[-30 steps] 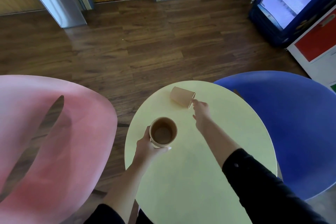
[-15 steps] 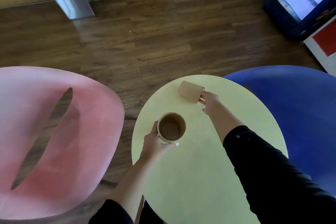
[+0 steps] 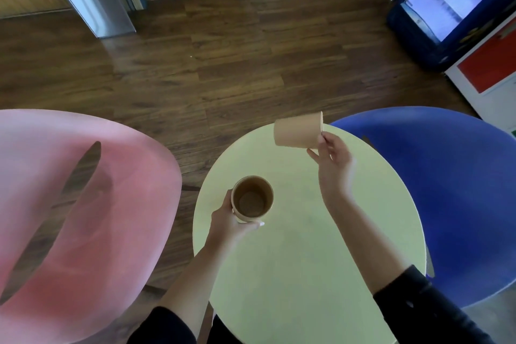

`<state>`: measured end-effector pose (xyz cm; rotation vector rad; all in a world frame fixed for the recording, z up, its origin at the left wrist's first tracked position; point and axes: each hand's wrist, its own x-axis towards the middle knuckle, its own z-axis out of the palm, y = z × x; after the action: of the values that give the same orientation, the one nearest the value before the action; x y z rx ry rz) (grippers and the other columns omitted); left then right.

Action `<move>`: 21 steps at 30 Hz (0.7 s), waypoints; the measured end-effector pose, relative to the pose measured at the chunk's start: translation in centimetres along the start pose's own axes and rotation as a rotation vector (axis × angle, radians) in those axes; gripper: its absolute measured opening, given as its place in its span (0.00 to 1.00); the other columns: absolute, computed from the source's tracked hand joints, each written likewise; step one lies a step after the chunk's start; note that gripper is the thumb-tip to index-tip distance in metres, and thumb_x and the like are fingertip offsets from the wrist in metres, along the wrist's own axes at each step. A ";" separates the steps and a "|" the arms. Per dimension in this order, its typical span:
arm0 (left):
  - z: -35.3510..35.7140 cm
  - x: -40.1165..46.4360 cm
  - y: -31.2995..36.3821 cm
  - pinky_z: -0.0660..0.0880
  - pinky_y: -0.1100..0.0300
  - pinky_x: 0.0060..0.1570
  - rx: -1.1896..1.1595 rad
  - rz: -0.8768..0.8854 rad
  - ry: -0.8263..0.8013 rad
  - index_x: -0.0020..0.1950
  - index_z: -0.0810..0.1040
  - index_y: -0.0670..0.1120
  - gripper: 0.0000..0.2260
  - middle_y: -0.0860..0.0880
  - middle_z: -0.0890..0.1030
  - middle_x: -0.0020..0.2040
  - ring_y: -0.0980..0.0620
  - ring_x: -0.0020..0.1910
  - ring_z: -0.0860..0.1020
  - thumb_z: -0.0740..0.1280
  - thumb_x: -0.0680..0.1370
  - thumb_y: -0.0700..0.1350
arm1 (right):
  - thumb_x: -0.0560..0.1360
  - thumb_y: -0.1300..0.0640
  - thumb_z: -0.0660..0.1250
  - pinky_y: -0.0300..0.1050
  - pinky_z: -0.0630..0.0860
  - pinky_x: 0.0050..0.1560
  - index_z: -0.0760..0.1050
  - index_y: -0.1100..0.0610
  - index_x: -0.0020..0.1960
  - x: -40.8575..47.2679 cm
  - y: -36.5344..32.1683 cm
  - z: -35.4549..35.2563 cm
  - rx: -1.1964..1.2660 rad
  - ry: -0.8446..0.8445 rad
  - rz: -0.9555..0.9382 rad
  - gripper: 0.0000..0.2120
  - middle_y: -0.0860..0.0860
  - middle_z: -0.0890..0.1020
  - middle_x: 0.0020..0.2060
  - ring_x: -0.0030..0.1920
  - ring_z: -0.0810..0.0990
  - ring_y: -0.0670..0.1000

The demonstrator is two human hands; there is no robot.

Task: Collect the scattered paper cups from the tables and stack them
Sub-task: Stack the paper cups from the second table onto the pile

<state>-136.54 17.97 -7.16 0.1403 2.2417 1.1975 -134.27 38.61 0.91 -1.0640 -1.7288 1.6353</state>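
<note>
Right now the left hand (image 3: 227, 222) holds a brown paper cup (image 3: 252, 199) upright over the near left part of the round yellow table (image 3: 293, 274). Its fingers wrap tight around the side of the cup, and the open top faces up, so the brown inside shows. It may be more than one cup pushed together, but that is too hard to tell.

The right hand (image 3: 332, 159) holds a second paper cup (image 3: 298, 132) up in the air over the far edge of the table. This cup lies on its side, with its bottom pointing left. The thumb and fingertips pinch it at the rim end.

The two cups are well apart and do not touch.

A pink chair (image 3: 69, 212) is on the left and a blue chair (image 3: 452, 190) is on the right. A silver bin (image 3: 97, 5) with a black bag stands far back on the wood floor (image 3: 223, 64). A blue fridge (image 3: 446, 8) is at the far right, beside a white panel with a red patch (image 3: 488, 64). No words on any of them can be read.
</note>
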 end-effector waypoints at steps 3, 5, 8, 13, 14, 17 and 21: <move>0.0 0.1 0.0 0.68 0.81 0.36 -0.002 -0.011 -0.007 0.58 0.68 0.61 0.34 0.64 0.78 0.44 0.67 0.44 0.76 0.82 0.60 0.44 | 0.78 0.62 0.65 0.39 0.79 0.48 0.79 0.55 0.53 -3.0 -2.2 -1.1 -0.118 -0.107 -0.309 0.07 0.48 0.82 0.46 0.49 0.82 0.50; 0.0 0.1 -0.1 0.68 0.81 0.35 -0.014 -0.013 -0.008 0.58 0.69 0.61 0.33 0.63 0.79 0.45 0.64 0.44 0.77 0.82 0.60 0.44 | 0.76 0.66 0.66 0.38 0.77 0.47 0.80 0.59 0.52 -4.7 -3.0 -1.9 -0.239 -0.213 -0.604 0.07 0.49 0.82 0.44 0.47 0.81 0.50; -0.1 0.1 0.0 0.68 0.80 0.35 -0.013 -0.014 -0.018 0.58 0.68 0.60 0.34 0.64 0.78 0.44 0.65 0.43 0.76 0.82 0.60 0.44 | 0.73 0.73 0.67 0.43 0.75 0.52 0.81 0.65 0.52 -6.4 -2.8 -2.7 -0.346 -0.386 -0.882 0.10 0.52 0.82 0.46 0.49 0.79 0.54; 0.0 0.1 -0.1 0.69 0.80 0.36 0.006 -0.008 -0.017 0.62 0.69 0.57 0.35 0.63 0.78 0.46 0.63 0.45 0.77 0.82 0.60 0.46 | 0.72 0.74 0.66 0.46 0.75 0.56 0.81 0.66 0.54 -7.3 -0.5 -3.4 -0.511 -0.545 -1.027 0.13 0.57 0.83 0.48 0.52 0.78 0.58; 0.0 0.1 -0.1 0.69 0.80 0.36 0.008 -0.010 -0.015 0.62 0.69 0.58 0.35 0.63 0.78 0.45 0.64 0.44 0.76 0.82 0.60 0.45 | 0.71 0.74 0.66 0.46 0.75 0.56 0.81 0.66 0.53 -7.3 -0.1 -3.4 -0.544 -0.568 -1.051 0.13 0.57 0.83 0.48 0.52 0.77 0.57; 0.1 0.2 -0.2 0.68 0.80 0.34 0.018 -0.023 -0.018 0.59 0.72 0.56 0.31 0.61 0.80 0.44 0.65 0.44 0.78 0.81 0.60 0.45 | 0.69 0.76 0.67 0.46 0.76 0.55 0.80 0.65 0.52 -7.5 1.2 -3.0 -0.620 -0.645 -1.098 0.15 0.57 0.82 0.47 0.52 0.76 0.56; 0.3 0.1 -0.4 0.68 0.80 0.35 0.044 -0.012 -0.013 0.59 0.75 0.53 0.27 0.59 0.82 0.43 0.66 0.42 0.78 0.79 0.63 0.45 | 0.74 0.67 0.62 0.52 0.77 0.56 0.81 0.60 0.51 -8.1 3.3 -1.9 -0.697 -0.679 -0.975 0.12 0.56 0.80 0.57 0.64 0.72 0.56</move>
<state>-136.46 18.00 -7.61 0.1512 2.2554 1.1389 -127.64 32.84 -0.94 0.2546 -2.7254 0.7643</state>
